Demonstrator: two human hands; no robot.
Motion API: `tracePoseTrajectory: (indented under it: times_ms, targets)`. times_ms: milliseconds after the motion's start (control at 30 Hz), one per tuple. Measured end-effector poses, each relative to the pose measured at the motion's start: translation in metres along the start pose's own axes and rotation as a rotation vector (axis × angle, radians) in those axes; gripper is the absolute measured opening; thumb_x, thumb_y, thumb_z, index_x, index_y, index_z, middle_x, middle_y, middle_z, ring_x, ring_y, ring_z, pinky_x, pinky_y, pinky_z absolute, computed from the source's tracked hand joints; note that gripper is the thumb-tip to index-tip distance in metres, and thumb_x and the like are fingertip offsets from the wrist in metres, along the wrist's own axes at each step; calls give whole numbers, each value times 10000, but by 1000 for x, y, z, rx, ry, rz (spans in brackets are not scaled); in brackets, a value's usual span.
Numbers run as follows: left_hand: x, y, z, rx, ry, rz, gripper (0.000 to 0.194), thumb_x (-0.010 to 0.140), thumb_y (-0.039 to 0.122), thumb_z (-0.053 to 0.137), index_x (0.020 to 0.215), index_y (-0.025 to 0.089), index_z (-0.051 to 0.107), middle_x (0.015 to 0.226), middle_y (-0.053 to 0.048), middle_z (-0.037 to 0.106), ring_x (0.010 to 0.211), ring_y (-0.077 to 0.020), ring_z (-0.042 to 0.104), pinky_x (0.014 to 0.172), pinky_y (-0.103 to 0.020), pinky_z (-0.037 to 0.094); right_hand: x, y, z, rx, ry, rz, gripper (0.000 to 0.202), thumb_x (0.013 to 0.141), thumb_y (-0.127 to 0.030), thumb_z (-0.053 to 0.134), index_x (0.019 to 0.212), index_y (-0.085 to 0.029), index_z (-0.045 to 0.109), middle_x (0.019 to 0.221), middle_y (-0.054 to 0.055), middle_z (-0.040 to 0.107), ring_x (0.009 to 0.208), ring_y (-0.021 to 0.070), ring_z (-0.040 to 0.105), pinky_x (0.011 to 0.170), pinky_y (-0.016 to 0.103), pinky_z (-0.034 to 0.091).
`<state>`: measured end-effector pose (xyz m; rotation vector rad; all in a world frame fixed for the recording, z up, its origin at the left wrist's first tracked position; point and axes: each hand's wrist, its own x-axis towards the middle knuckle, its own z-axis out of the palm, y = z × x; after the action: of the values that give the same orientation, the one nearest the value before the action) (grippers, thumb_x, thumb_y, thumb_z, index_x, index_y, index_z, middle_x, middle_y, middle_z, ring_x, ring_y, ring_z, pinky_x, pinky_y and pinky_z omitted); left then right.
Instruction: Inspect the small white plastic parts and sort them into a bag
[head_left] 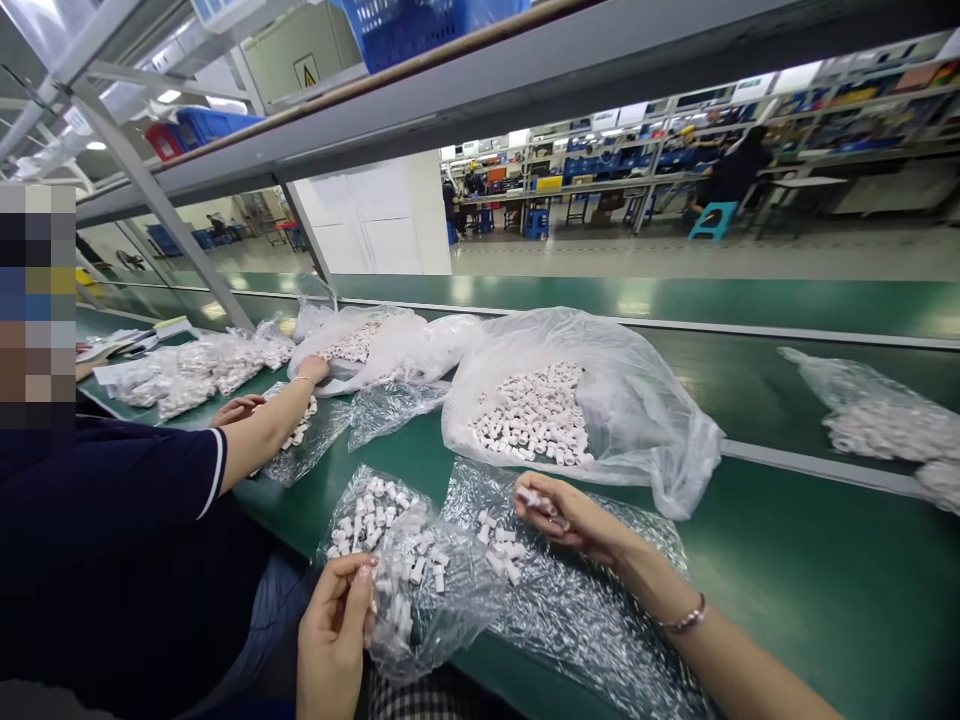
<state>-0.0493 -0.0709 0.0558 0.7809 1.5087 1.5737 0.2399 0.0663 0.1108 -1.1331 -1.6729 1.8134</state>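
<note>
My left hand (337,625) pinches the edge of a clear plastic bag (442,620) that holds many small white plastic fittings (375,515). To the right, my right hand (559,515) is closed around a few white fittings (541,502), held above a flat clear plastic sheet or bag (585,600). A small group of loose fittings (501,545) lies on that plastic, between my two hands. Behind my right hand, a large translucent bag (637,400) lies spread open with a heap of the same fittings (532,415) in it.
At the left a co-worker in a dark shirt (112,500) reaches toward another open bag (360,340). Filled bags lie at the far left (202,370) and far right (892,430) of the green table (795,560). A shelf (480,100) with blue bins (427,30) runs overhead.
</note>
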Motion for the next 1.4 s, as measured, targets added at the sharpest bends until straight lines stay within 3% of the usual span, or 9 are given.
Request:
tracePoseTrajectory:
  times_ms: [167,333,433,600,700,867,1067,1267,1400]
  targets:
    - [-2,-2,0,-8,-7,-3,437,739,546,758,957,182,652,648,23,525,508,-95,433,433,-173,384,-14,-5,2,-480,21,-178,320,991,-478,462,847,-206,549,750,-14,543,643,133,456,562,254,346]
    - [-3,-2,0,-13,1,7,442,734,546,761,951,176,652,627,26,514,500,-94,424,426,-172,373,-23,9,12,-1003,-8,-144,146,958,-363,554,1010,-228,579,734,-3,570,631,167,453,589,303,312]
    - [-3,-2,0,-2,0,10,447,734,552,758,955,179,649,621,28,510,498,-96,423,424,-172,376,-23,7,10,-940,-32,-144,165,954,-378,559,974,-216,583,761,5,561,663,166,456,602,296,325]
    - [-3,-3,-1,-3,-2,4,460,725,563,759,958,180,652,628,22,521,496,-98,434,419,-174,382,-21,-8,-5,-121,-198,-42,317,970,-531,480,1014,-219,512,739,-33,549,457,70,311,402,204,238]
    - [-3,-4,-1,-14,0,15,449,728,549,762,955,178,653,642,17,538,495,-95,440,423,-173,387,-21,-13,-5,65,-148,-18,377,990,-572,403,1038,-214,511,862,11,614,423,51,250,341,198,137]
    - [-3,-3,-1,-9,-15,42,416,759,531,745,954,174,656,612,26,509,491,-94,431,418,-170,382,-26,-2,23,-602,4,-95,410,1034,-475,395,764,-191,515,702,14,574,551,123,460,498,253,322]
    - [-4,0,2,6,-38,67,400,785,518,727,966,168,659,614,28,501,498,-96,444,422,-165,385,-29,28,60,-1397,149,22,170,987,-285,540,1042,-125,553,684,77,656,546,258,604,458,300,203]
    - [-11,10,9,-23,-65,70,386,791,524,715,931,171,646,591,35,490,471,-87,428,415,-163,369,-59,-22,50,-1150,208,-72,180,1030,-352,457,1017,-194,543,703,27,654,599,218,613,507,285,333]
    - [-21,22,20,-26,-103,52,350,831,522,673,903,183,626,593,39,478,476,-79,413,423,-156,349,-60,-51,79,-1030,70,-261,185,1013,-415,506,1044,-239,551,748,-8,659,625,179,607,521,263,367]
